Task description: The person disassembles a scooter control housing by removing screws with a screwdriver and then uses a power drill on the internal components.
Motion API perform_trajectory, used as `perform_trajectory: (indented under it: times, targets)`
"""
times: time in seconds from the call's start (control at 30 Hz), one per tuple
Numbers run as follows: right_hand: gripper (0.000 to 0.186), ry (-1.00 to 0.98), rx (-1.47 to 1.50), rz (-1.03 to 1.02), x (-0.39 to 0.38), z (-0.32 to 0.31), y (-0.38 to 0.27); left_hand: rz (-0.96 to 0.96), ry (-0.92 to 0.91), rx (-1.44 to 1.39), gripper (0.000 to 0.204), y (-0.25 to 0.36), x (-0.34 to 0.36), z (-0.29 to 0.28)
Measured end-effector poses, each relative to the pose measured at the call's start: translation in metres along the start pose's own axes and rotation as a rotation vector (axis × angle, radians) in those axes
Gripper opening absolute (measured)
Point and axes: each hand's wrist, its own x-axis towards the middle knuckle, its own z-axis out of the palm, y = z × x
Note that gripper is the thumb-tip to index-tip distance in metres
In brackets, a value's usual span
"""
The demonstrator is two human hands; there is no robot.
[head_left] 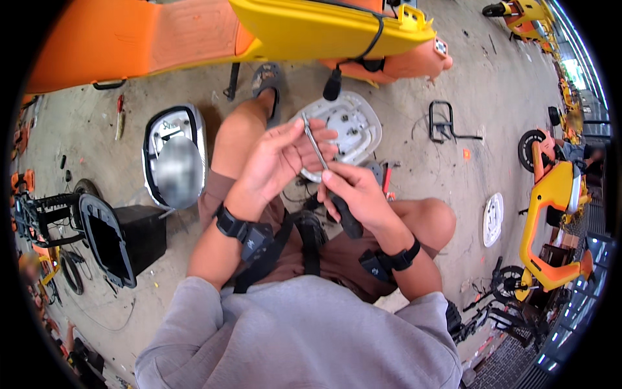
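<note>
My right hand (356,194) is wrapped round the black handle of a screwdriver (315,142), thumb and forefinger up near the base of its shaft. The long metal shaft slants up and to the left, and its tip stands beside my left thumb. Behind the shaft, my left hand (282,155) lies palm up with its fingers stretched out and apart. Whether a small screw sits at the tip is too fine to tell. Just past my hands, a white plastic shell (353,123) lies on the floor, partly hidden by my left fingers.
An orange and yellow scooter body (278,32) spans the far side. Left are a white seat-like part (175,155) with black trim and an open black bin (139,236). A black metal bracket (442,122), a small white panel (493,219) and a yellow scooter (547,220) stand right.
</note>
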Motion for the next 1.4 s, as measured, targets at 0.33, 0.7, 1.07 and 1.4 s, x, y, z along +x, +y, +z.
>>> perform_trajectory:
  times: [0.33,0.7,1.07,1.4]
  targets:
    - [0.029,-0.027,0.024,0.008,0.001,0.000,0.005,-0.032,0.026,-0.042,0.039,0.001,-0.004,0.000]
    - [0.036,-0.131,0.175,0.021,-0.005,-0.001,0.002,0.101,0.118,0.217,0.032,-0.001,-0.004,-0.001]
    - [0.033,0.007,-0.037,-0.048,-0.010,-0.003,0.006,0.202,0.253,0.450,0.028,-0.008,0.000,-0.010]
    - [0.028,0.239,-0.656,-0.547,-0.005,-0.015,0.029,0.193,0.242,0.524,0.024,-0.009,0.001,-0.014]
